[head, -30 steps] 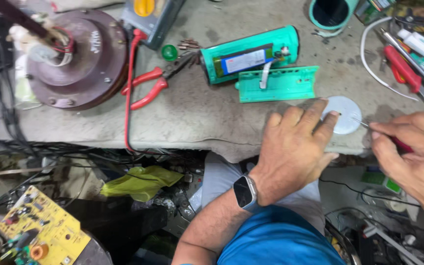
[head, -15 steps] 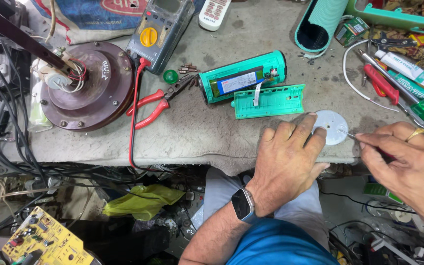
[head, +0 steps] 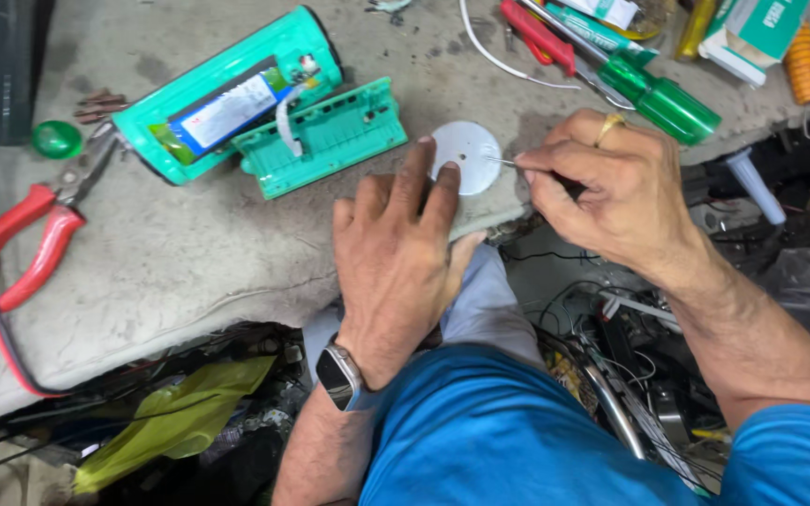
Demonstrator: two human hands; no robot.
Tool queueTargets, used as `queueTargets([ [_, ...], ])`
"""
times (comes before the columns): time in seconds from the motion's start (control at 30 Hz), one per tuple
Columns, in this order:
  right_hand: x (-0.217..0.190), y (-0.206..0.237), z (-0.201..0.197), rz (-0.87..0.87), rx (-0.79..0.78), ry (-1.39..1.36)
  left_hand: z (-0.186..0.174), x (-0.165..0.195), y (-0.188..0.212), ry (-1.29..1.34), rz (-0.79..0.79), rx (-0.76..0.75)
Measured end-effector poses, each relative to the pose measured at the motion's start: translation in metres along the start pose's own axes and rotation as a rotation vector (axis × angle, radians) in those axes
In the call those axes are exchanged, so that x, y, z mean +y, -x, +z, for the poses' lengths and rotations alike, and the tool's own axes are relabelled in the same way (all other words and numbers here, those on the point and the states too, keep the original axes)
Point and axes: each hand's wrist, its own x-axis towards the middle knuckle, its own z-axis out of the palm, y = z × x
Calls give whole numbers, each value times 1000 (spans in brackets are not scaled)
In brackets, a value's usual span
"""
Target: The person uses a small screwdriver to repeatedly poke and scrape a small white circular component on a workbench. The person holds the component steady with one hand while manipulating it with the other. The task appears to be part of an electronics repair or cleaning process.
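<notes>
1. White disc point(head: 466, 155) sits at the worktop point(head: 189, 253) edge, beside the green casing point(head: 325, 136).
2. Left hand point(head: 400, 253) lies flat, fingers spread, fingertips pinning the disc.
3. Right hand point(head: 602, 187) pinches a thin tool point(head: 502, 161), its tip touching the disc.

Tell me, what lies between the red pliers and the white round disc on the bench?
In the head view, between the red pliers and the white disc lie the open green casing and its detached green cover.
</notes>
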Motion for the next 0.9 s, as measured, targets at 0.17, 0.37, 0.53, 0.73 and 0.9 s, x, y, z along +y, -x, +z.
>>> queueTargets([
  [0.17, 1, 2, 0, -21, 9, 11, -5, 1, 0, -30, 5, -23],
  [0.37, 0, 2, -3, -24, 3, 13, -4, 1, 0, -24, 4, -28],
  [0.53, 1, 2, -3, -13, -7, 22, -3, 1, 0, -22, 3, -26],
  [0.73, 1, 1, -3, -1, -13, 12, -2, 1, -1, -2, -11, -23],
  [0.9, 0, -1, -3, 5, -15, 15, -2, 1, 1, 1, -6, -17],
])
